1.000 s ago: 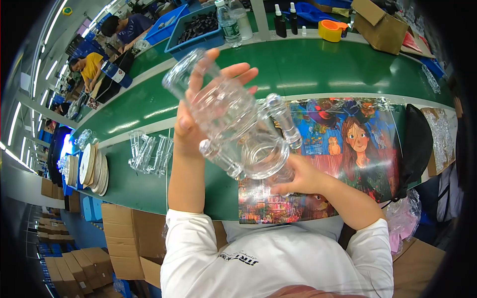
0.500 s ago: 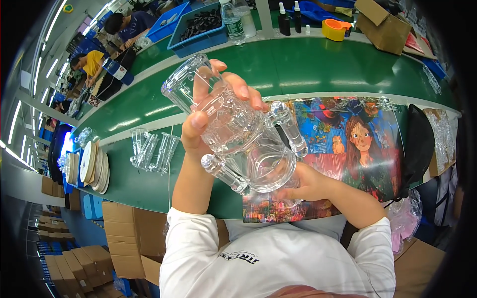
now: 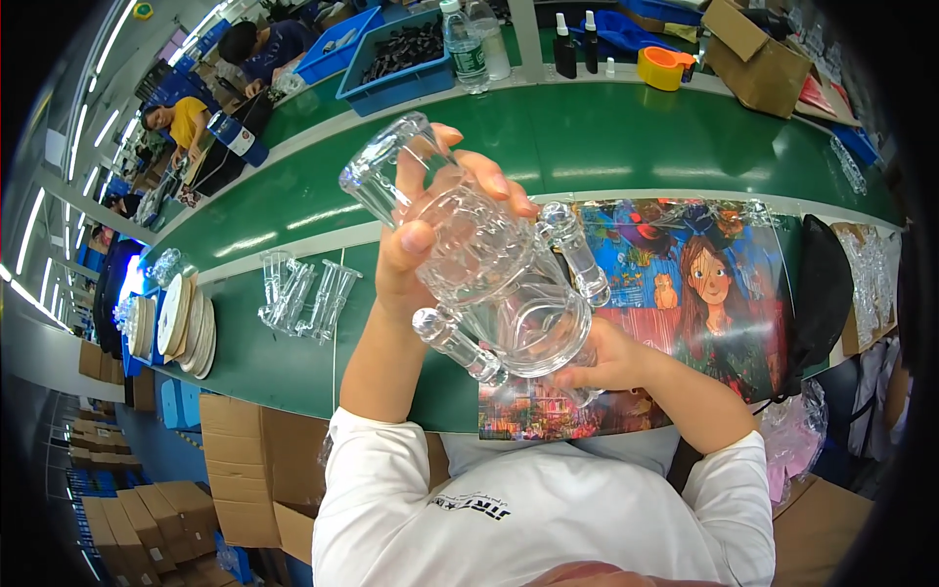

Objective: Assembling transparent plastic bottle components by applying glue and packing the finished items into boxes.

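Note:
Tilted in the air before me is a clear glass vessel (image 3: 479,245) with a wide open neck at its upper left, a rounded body and a knobbed glass tube on each side. My left hand (image 3: 399,262) is wrapped round its neck and upper body, the thumb in front and the fingers behind and over the far side. Closed on the round base is my right hand (image 3: 618,358); part of its fingers is hidden behind the glass. Beneath lies a glossy picture mat (image 3: 719,293) printed with a long-haired figure.
Several small clear glass pieces (image 3: 308,296) lie on the green table (image 3: 245,362) at left, beside stacked pale reels (image 3: 186,328). A blue bin (image 3: 406,83), bottles (image 3: 465,54), an orange tape dispenser (image 3: 662,68) and a cardboard box (image 3: 758,59) stand at the back. Two people work at far left.
Both hands have kept their grip while the glass vessel shifted slightly to the right, its neck most of all. The whole view has also moved a little.

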A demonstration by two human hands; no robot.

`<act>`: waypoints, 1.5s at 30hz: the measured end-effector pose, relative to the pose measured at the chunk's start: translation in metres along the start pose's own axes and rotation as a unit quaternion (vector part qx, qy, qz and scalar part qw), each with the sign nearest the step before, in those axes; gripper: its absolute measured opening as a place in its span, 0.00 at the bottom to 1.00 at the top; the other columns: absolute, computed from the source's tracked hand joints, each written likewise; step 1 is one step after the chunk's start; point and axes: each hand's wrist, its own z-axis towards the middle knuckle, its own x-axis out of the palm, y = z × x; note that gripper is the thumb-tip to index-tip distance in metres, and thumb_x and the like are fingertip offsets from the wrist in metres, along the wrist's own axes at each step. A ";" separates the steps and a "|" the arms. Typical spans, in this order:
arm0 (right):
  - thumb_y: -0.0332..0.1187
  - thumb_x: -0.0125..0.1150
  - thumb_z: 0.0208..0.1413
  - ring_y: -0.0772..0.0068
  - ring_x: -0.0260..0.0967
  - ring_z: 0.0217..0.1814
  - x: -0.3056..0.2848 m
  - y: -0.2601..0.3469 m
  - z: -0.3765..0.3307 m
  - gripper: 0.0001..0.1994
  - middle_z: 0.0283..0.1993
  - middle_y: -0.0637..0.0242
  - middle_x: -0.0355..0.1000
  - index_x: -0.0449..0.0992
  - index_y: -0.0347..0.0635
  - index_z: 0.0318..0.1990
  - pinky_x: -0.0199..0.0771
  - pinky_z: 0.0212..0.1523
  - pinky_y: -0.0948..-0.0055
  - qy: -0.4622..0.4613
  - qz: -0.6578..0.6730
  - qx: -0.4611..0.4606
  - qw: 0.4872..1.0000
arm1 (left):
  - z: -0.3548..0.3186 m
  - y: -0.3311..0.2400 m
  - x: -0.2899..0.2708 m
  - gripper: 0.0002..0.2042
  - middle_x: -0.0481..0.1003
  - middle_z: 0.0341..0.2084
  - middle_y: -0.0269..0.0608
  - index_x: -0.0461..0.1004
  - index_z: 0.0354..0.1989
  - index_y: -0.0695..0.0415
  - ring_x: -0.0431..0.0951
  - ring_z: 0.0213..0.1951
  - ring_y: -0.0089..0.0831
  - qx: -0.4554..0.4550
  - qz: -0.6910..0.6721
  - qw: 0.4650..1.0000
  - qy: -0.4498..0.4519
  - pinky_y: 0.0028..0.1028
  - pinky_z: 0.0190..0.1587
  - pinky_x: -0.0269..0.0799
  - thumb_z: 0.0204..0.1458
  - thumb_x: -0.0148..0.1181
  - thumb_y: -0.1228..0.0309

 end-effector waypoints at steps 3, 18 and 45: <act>0.37 0.65 0.49 0.74 0.65 0.49 -0.005 -0.001 0.001 0.26 0.48 0.63 0.68 0.63 0.39 0.53 0.64 0.52 0.71 0.005 0.044 0.048 0.998 | -0.003 -0.010 0.007 0.34 0.68 0.40 0.47 0.52 0.58 0.54 0.72 0.44 0.46 0.027 0.046 0.999 -0.001 0.43 0.49 0.70 0.43 0.61 0.59; 0.23 0.55 0.48 0.64 0.66 0.40 -0.023 -0.007 0.022 0.10 0.42 0.58 0.68 0.68 0.36 0.39 0.66 0.43 0.70 -0.392 -0.382 -0.240 0.802 | 0.106 0.025 -0.119 0.30 0.73 0.38 0.46 0.64 0.49 0.54 0.73 0.43 0.44 0.096 0.872 0.470 0.093 0.35 0.42 0.71 0.40 0.65 0.52; 0.19 0.47 0.57 0.71 0.64 0.48 -0.021 -0.033 0.006 0.08 0.46 0.61 0.66 0.67 0.36 0.42 0.64 0.50 0.75 -0.365 -0.266 -0.238 0.860 | -0.261 -0.176 -0.018 0.05 0.70 0.20 0.39 0.69 0.27 0.62 0.69 0.23 0.27 0.166 0.784 0.462 -0.380 0.23 0.27 0.65 0.53 0.50 0.76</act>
